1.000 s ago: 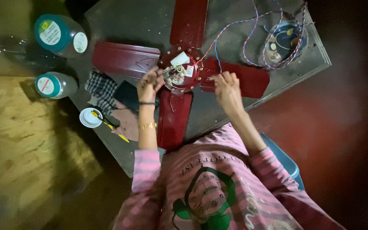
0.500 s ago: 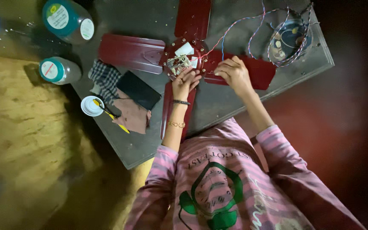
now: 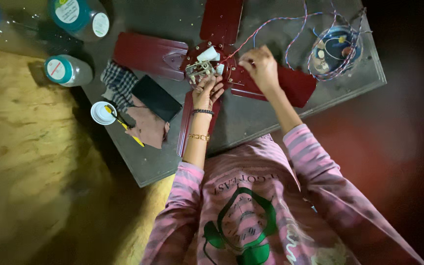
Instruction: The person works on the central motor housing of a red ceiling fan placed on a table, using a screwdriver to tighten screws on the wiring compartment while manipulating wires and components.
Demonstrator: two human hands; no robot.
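A dark red ceiling fan (image 3: 148, 51) lies flat on a grey table (image 3: 251, 118), its blades spread out. At its hub (image 3: 203, 65) sit metal terminals and a small white block. My left hand (image 3: 207, 92), with a bead band and a gold bracelet on the wrist, grips the hub's near side, fingers on the metal parts. My right hand (image 3: 258, 66) is just right of the hub and pinches thin red and blue wires (image 3: 290, 29). The wires loop away to a round blue part (image 3: 337, 49) at the table's far right corner.
On the table's left side lie a checkered cloth (image 3: 119, 81), a flat black case (image 3: 157, 97), a brown rag (image 3: 148, 128), a white lid (image 3: 102, 113) and a yellow-handled tool (image 3: 123, 125). Two teal-capped jars (image 3: 67, 70) (image 3: 77, 14) stand beyond the left edge.
My right hand has moved from the blade toward the hub and taken up the wires. My left hand stays at the hub. The view has shifted.
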